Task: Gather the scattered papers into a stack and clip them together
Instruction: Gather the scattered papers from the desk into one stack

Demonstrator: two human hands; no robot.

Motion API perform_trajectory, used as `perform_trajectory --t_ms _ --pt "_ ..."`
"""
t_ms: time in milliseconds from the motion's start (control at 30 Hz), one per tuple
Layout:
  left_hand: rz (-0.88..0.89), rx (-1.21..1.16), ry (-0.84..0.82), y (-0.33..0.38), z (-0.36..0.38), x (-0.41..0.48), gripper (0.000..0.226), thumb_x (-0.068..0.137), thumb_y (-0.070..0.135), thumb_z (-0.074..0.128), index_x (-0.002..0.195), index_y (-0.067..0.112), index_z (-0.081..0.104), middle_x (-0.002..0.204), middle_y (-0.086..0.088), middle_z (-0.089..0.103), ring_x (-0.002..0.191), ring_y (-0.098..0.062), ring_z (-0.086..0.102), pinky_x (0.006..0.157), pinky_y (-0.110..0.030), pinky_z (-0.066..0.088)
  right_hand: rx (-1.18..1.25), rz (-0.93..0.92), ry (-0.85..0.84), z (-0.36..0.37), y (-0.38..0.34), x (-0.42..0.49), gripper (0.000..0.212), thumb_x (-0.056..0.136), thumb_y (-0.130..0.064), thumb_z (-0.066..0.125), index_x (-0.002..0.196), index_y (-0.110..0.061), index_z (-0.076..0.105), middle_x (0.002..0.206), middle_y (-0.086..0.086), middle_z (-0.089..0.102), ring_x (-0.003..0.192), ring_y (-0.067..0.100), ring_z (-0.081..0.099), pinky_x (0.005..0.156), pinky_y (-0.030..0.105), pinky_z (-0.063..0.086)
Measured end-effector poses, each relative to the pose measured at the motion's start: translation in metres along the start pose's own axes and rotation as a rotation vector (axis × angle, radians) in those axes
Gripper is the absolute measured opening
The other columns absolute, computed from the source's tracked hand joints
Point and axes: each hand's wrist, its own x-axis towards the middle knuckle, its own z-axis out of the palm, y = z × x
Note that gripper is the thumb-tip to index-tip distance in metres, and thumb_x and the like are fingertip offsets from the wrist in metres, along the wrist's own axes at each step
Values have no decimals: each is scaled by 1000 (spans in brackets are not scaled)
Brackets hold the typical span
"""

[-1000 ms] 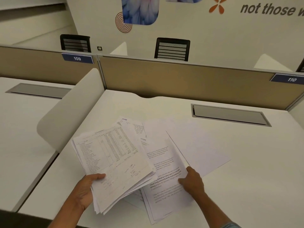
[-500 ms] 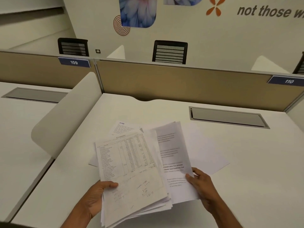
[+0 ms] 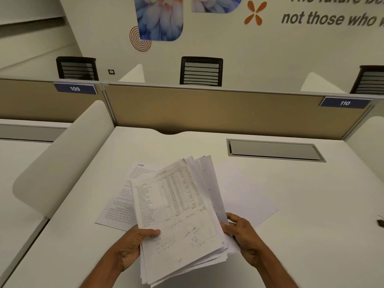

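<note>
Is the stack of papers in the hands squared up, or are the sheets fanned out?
Fanned out. The stack, held by the left hand and right hand, shows staggered edges at its top and bottom.

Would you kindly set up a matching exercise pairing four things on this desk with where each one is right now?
Things:
1. paper stack
2. printed letter
3. blank sheet
4. dark object

Places:
A. flat on the desk, right of the stack
B. at the picture's right edge
C. held between left hand and right hand
D. flat on the desk, left of the stack

Pairs: 1-C, 2-D, 3-A, 4-B
</note>
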Motion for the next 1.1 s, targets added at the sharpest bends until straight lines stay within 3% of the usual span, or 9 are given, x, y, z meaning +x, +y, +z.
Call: perform_trajectory --t_ms 100,200,400,467,533,633,767,867,1100 --pt "12 19 10 4 12 8 85 42 3 94 123 7 68 121 -16 74 111 -41 69 99 -52 53 -24 -3 -20 -7 -6 5 47 79 -32 82 121 -14 70 111 5 79 101 29 75 96 50 58" --pt "-5 24 -16 5 25 16 76 54 -5 90 125 5 67 123 -18 73 112 -42 69 100 -55 52 -41 -5 -54 -14 -12 11 34 86 -27 78 118 -17 74 111 7 79 105 31 74 99 54 56" --pt "8 15 15 0 57 37 110 18 15 102 122 6 69 121 -16 75 110 -41 70 95 -52 56 -35 24 -37 -34 -17 30 26 92 -23 72 118 -20 74 108 5 80 100 30 76 88 49 56" --pt "49 -9 48 -1 62 45 110 15 17 102 119 7 70 117 -14 76 111 -42 68 100 -57 52 -99 29 90 -47 -17 41 21 93 -24 70 114 -19 74 101 6 80 91 28 75 75 37 58" --pt "87 -2 71 2 70 48 88 29 6 99 113 9 71 105 -8 80 107 -41 68 94 -53 55 -188 13 333 -66 -13 56 20 92 -21 70 110 -12 72 92 10 77 80 27 73 73 36 62" --pt "127 -6 118 7 78 49 60 54 -20 80 104 12 70 85 3 81 96 -33 67 76 -38 54 -540 -12 583 -102 -4 79 39 86 -24 76 121 -10 64 104 14 71 97 32 68 91 43 56" --pt "118 -17 168 7 83 55 62 54 -20 79 106 12 70 94 -4 80 98 -36 67 75 -38 54 -940 132 585 -134 1 100 76 80 -42 77 143 -16 43 133 16 51 127 36 49 102 48 45" --pt "116 -19 167 8 89 57 49 72 -20 69 108 14 69 89 0 82 96 -33 68 69 -38 58 -1043 190 562 -147 -2 109 87 74 -53 77 144 -19 38 136 13 45 129 35 43 102 49 42" --pt "79 -63 181 7 99 61 58 66 -16 74 117 12 69 111 -12 78 105 -41 68 77 -46 60 -1083 270 449 -160 -15 122 81 69 -55 79 134 -20 44 134 8 54 129 32 48 104 45 40"
